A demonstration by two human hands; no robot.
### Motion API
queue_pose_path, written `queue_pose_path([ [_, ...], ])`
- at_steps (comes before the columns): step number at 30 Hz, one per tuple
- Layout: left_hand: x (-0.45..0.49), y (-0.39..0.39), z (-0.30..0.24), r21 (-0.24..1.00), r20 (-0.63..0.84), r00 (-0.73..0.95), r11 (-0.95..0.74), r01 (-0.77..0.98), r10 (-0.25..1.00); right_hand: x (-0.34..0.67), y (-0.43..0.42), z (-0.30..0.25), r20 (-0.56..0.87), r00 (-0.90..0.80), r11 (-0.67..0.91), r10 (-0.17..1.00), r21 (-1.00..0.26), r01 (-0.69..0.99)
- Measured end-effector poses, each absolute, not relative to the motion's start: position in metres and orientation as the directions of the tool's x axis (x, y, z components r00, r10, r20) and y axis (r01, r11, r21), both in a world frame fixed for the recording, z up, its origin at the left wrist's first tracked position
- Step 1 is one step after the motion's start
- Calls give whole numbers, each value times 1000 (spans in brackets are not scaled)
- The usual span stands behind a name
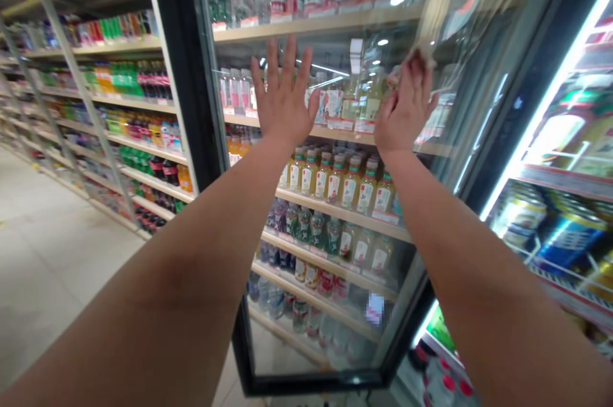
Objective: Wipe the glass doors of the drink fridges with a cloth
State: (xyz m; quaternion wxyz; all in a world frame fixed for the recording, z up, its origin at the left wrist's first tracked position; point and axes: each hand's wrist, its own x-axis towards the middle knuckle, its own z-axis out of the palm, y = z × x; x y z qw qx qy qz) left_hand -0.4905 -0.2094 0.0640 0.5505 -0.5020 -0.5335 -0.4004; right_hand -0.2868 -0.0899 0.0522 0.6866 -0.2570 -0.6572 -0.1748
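Note:
My left hand (pixel 286 95) lies flat against the glass door (pixel 330 346), its fingers spread and nothing in it. To the right, my right hand (pixel 405 103) presses a crumpled cloth (pixel 421 57) on the same pane. Part of the cloth sticks out past the fingertips and beside the thumb; the rest is hidden under the palm. The door has a black frame and stands swung open. Faint reflections and streaks show on the glass near the right hand.
Through the pane, shelves hold rows of drinks, among them yellow juice bottles (pixel 335 178). At the right, the lit cooler holds cans (pixel 567 228) and red-capped bottles (pixel 447 384) lower down. Drink shelves (pixel 143 103) run along the left, beside a pale tiled floor (pixel 52 234).

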Motion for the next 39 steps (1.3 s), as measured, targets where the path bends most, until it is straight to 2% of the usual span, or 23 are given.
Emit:
queue_pose_path([
  [1, -486, -214, 64, -96, 990, 78, 152, 984, 118, -286, -89, 52, 989, 104, 811, 102, -143, 567],
  [2, -481, -219, 63, -60, 988, 41, 126, 990, 148, -286, -90, 52, 997, 36, 824, 65, -74, 562],
  [5, -468, -233, 62, 46, 970, -56, 50, 998, 235, -283, -97, 48, 876, -457, 817, -151, 371, 441],
  [6, -465, -236, 62, 67, 967, -73, 33, 997, 245, -283, -99, 47, 825, -537, 805, -177, 435, 403],
  [8, -461, -240, 62, 82, 964, -86, 24, 996, 252, -284, -99, 45, 888, -445, 809, -113, 342, 477],
  [11, -460, -240, 63, 76, 963, -87, 54, 996, 254, -286, -93, 45, 998, 11, 790, 62, -56, 610],
  [12, -460, -239, 63, 70, 963, -85, 66, 995, 255, -286, -91, 44, 997, 42, 789, 61, -74, 610],
  [13, -460, -239, 64, 65, 964, -81, 73, 995, 253, -285, -92, 43, 999, -29, 799, 20, 2, 601],
  [16, -460, -239, 64, 58, 969, -71, 62, 996, 238, -284, -99, 39, 857, -480, 787, -190, 425, 448],
  [17, -460, -239, 63, 62, 969, -72, 53, 997, 234, -285, -102, 37, 817, -538, 776, -207, 472, 418],
  [18, -461, -240, 63, 66, 970, -75, 44, 997, 233, -287, -105, 37, 838, -514, 777, -184, 444, 446],
  [21, -462, -240, 63, 68, 968, -77, 44, 997, 239, -297, -108, 40, 995, -100, 796, -12, 70, 601],
  [22, -462, -240, 63, 65, 969, -75, 50, 997, 236, -300, -108, 43, 1000, -19, 801, 12, 2, 598],
  [23, -462, -240, 63, 59, 970, -71, 60, 997, 231, -302, -108, 47, 999, -41, 811, -5, 28, 585],
  [26, -464, -240, 63, 36, 973, -58, 101, 994, 225, -300, -107, 64, 871, -457, 790, -181, 405, 459],
  [27, -464, -240, 63, 35, 972, -58, 105, 994, 227, -298, -105, 71, 834, -515, 774, -200, 457, 438],
  [28, -464, -240, 63, 37, 971, -60, 102, 994, 232, -295, -103, 77, 859, -480, 774, -180, 425, 469],
  [31, -465, -240, 63, 53, 968, -71, 81, 995, 240, -290, -93, 87, 998, -50, 807, -34, 57, 587],
  [32, -465, -239, 63, 56, 968, -74, 80, 995, 240, -289, -91, 87, 999, -14, 813, -41, 41, 581],
  [34, -465, -239, 63, 61, 968, -79, 84, 995, 237, -287, -89, 84, 951, -257, 804, -172, 286, 521],
  [36, -466, -238, 62, 67, 969, -83, 77, 995, 233, -287, -91, 77, 746, -583, 732, -322, 586, 347],
  [38, -466, -237, 62, 68, 968, -82, 70, 995, 237, -288, -92, 71, 668, -653, 698, -357, 656, 289],
  [39, -467, -236, 62, 63, 967, -79, 74, 995, 241, -289, -91, 68, 743, -581, 716, -331, 599, 358],
])
